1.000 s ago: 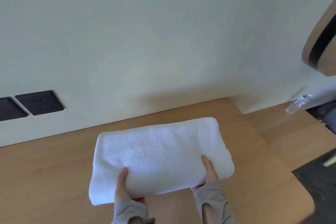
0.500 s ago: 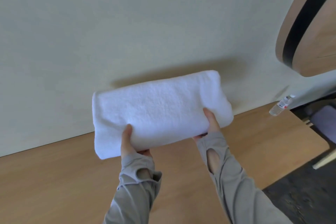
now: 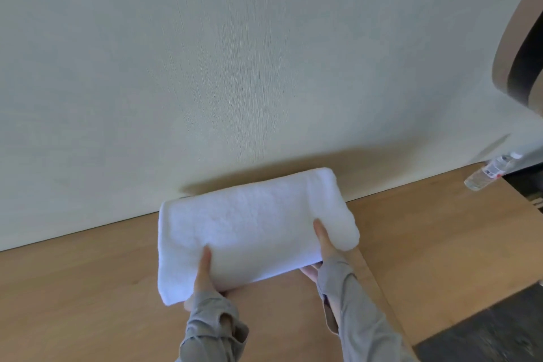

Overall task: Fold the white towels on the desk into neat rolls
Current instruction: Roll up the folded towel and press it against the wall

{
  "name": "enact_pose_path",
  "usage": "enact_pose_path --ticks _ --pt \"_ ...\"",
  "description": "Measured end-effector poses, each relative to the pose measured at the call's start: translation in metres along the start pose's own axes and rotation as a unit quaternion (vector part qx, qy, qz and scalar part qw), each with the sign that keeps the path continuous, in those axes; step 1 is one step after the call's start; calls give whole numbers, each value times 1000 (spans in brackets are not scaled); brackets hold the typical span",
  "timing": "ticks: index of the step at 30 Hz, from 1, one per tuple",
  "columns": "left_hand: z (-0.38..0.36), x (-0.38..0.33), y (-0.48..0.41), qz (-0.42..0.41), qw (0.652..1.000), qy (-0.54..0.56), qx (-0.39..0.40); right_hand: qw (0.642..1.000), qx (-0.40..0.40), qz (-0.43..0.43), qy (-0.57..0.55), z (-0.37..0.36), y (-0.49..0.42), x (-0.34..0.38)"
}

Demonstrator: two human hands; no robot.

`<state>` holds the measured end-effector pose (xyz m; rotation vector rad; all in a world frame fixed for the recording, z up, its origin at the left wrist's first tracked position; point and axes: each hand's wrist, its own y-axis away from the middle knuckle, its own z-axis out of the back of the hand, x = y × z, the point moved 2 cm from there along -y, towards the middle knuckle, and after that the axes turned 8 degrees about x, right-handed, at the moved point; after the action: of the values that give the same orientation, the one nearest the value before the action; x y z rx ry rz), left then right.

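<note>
while rolled, towel in left hand, right hand

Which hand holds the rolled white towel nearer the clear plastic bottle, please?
The right hand grips the rolled white towel toward the clear plastic bottle; the left hand grips its other end.

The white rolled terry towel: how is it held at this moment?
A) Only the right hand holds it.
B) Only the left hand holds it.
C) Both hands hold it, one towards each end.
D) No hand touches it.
C: the left hand and the right hand both grip the white rolled terry towel, each with a thumb on top, one towards each end.
</note>
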<state>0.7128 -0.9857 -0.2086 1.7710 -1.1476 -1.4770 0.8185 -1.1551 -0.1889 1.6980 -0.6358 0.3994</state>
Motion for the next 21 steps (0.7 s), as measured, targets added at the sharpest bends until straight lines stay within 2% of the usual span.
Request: enact_pose_path --ticks 3,6,10,12,13,15,16,18,19,21 --pt "6 -7 -6 -52 997 -35 -44 1000 -1 -11 18 6 -12 -1" --pt "0 -11 -13 -58 997 -50 -33 998 -11 5 -67 0 -15 3" --pt "-4 -10 -22 -32 998 -49 -10 997 -17 22 -69 -5 -21 12" --pt "-1 -13 -25 -45 996 -75 -2 996 -8 25 -91 -5 -25 13" --pt "3 -19 -25 -71 993 -94 0 996 -39 41 -75 0 -27 13" --pt "13 -37 -26 -125 984 -128 17 975 -174 120 62 14 -27 20" --pt "21 -50 -29 -168 972 -161 -11 951 -227 168 123 22 -26 28" --pt "31 -83 -34 -272 911 -285 -123 924 -233 255 163 31 -28 48" --pt "25 -99 -34 -301 879 -346 -128 922 -206 278 175 31 -30 60" --pt "-2 -122 -39 -316 842 -432 -62 905 -168 304 245 23 -38 83"
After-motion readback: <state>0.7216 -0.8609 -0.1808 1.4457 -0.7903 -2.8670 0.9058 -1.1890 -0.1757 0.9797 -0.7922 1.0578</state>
